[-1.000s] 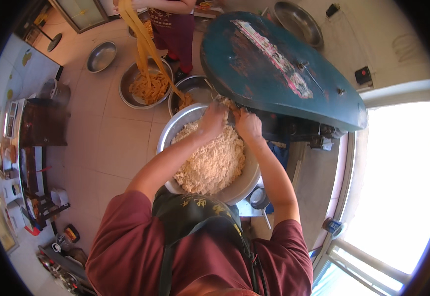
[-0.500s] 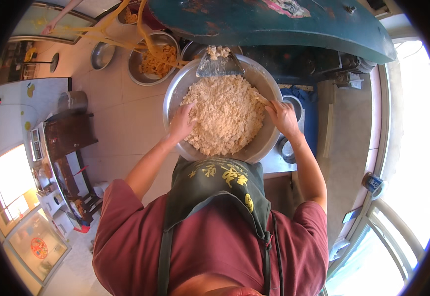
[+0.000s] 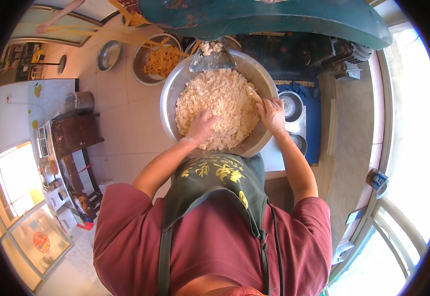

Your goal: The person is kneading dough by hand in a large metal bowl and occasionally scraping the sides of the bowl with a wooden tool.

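A large steel basin (image 3: pixel 171 93) sits in front of me, heaped with pale crumbly dough (image 3: pixel 220 101). My left hand (image 3: pixel 201 127) presses into the near side of the dough, fingers buried in the crumbs. My right hand (image 3: pixel 272 114) rests on the dough at the basin's right rim, fingers spread. A metal chute (image 3: pixel 212 59) from the dark green machine (image 3: pixel 274 17) hangs over the far edge of the basin, with crumbs on it.
A smaller steel bowl (image 3: pixel 146 66) of yellow noodles stands on the floor to the far left, beside an empty steel bowl (image 3: pixel 108 54). Another person's arm (image 3: pixel 59 14) stretches long yellow noodle strands at the top left. Small round containers (image 3: pixel 291 106) sit at the right of the basin.
My hands left the basin's two rims. The left one has pushed into the dough and the right one has come onto the dough's right edge. The view has tipped slightly.
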Demonstrator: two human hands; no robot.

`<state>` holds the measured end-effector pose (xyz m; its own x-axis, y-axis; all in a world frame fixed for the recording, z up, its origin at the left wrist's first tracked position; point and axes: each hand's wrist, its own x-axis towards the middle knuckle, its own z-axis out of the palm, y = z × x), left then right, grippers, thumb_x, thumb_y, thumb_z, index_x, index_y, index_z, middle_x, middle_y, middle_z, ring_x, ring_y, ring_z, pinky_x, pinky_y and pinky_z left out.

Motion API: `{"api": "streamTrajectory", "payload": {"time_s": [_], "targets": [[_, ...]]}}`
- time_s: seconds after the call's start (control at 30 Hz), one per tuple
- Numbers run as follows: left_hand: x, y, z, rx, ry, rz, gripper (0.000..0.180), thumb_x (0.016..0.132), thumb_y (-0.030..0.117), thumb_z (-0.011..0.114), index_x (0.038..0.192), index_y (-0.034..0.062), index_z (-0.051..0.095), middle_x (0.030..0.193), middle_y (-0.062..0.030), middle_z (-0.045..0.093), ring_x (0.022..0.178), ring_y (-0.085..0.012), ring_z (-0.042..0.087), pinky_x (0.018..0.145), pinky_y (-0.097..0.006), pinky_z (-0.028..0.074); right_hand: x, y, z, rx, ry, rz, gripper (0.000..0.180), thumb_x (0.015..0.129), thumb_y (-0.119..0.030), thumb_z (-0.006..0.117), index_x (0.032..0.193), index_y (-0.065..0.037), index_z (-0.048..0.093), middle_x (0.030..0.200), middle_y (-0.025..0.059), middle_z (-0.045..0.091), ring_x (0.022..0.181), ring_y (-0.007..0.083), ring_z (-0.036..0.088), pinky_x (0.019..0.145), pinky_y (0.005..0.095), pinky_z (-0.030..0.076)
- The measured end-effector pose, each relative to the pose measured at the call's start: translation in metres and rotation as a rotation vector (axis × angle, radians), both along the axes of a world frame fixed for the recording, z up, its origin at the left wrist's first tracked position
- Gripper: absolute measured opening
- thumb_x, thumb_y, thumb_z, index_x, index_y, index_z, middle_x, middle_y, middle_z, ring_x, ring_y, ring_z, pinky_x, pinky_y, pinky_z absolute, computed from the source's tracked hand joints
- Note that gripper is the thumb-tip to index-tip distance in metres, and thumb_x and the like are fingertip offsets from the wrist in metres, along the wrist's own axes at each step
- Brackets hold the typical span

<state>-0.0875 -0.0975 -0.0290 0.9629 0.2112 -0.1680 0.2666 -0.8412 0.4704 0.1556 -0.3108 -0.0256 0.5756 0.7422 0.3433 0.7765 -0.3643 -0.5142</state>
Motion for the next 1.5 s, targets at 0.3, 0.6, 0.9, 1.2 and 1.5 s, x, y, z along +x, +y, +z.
{"api": "streamTrajectory", "payload": {"time_s": [0.3, 0.6, 0.9, 1.2, 1.5], "targets": [[0.008, 0.044, 0.014, -0.326, -0.099, 0.231, 0.04, 0.08, 0.001, 0.072, 0.119, 0.0108, 0.066, 0.13, -0.0168, 0.058, 0.117, -0.0302, 0.06, 0.103, -0.038, 0.048, -0.003, 0.001, 0.004, 0.02, -0.01, -0.007, 0.017, 0.089, -0.02, 0.07, 0.097, -0.005, 0.067, 0.086, 0.0125, 0.071, 0.088, 0.0322, 0.065, 0.09, 0.0415, 0.046], [0.009, 0.054, 0.044, -0.608, -0.047, 0.386, 0.051, 0.088, 0.002, 0.06, 0.138, 0.013, 0.054, 0.134, -0.0173, 0.06, 0.073, -0.0212, 0.069, 0.058, -0.029, 0.056, -0.01, 0.008, 0.015, -0.038, 0.024, -0.08, 0.022, 0.092, -0.023, 0.068, 0.105, -0.005, 0.068, 0.089, 0.0163, 0.07, 0.088, 0.036, 0.066, 0.085, 0.045, 0.049], [-0.012, 0.075, 0.025, -0.773, -0.015, 0.405, 0.048, 0.086, 0.005, 0.07, 0.132, 0.0118, 0.06, 0.141, -0.0124, 0.059, 0.121, -0.0259, 0.062, 0.095, -0.034, 0.053, -0.014, 0.193, 0.094, -0.356, 0.157, -0.053, 0.036, 0.099, -0.035, 0.052, 0.095, -0.001, 0.064, 0.081, 0.0243, 0.07, 0.077, 0.0425, 0.069, 0.073, 0.0512, 0.055], [-0.041, 0.103, -0.014, -0.728, -0.113, 0.231, 0.051, 0.083, 0.023, 0.081, 0.125, 0.0013, 0.061, 0.131, -0.0175, 0.061, 0.094, -0.0236, 0.068, 0.076, -0.033, 0.057, -0.013, 0.252, 0.086, -0.461, 0.069, -0.123, 0.06, 0.103, -0.05, 0.038, 0.102, 0.002, 0.068, 0.093, 0.0318, 0.069, 0.085, 0.0459, 0.069, 0.078, 0.0533, 0.055], [-0.045, 0.111, 0.004, -0.839, -0.153, 0.233, 0.035, 0.09, 0.004, 0.067, 0.124, 0.0067, 0.063, 0.12, -0.0141, 0.065, 0.098, -0.0201, 0.068, 0.075, -0.032, 0.057, -0.006, 0.251, 0.093, -0.55, -0.005, -0.198, 0.043, 0.1, -0.04, 0.05, 0.092, -0.001, 0.067, 0.085, 0.0296, 0.069, 0.081, 0.0482, 0.067, 0.075, 0.0565, 0.054]]}}
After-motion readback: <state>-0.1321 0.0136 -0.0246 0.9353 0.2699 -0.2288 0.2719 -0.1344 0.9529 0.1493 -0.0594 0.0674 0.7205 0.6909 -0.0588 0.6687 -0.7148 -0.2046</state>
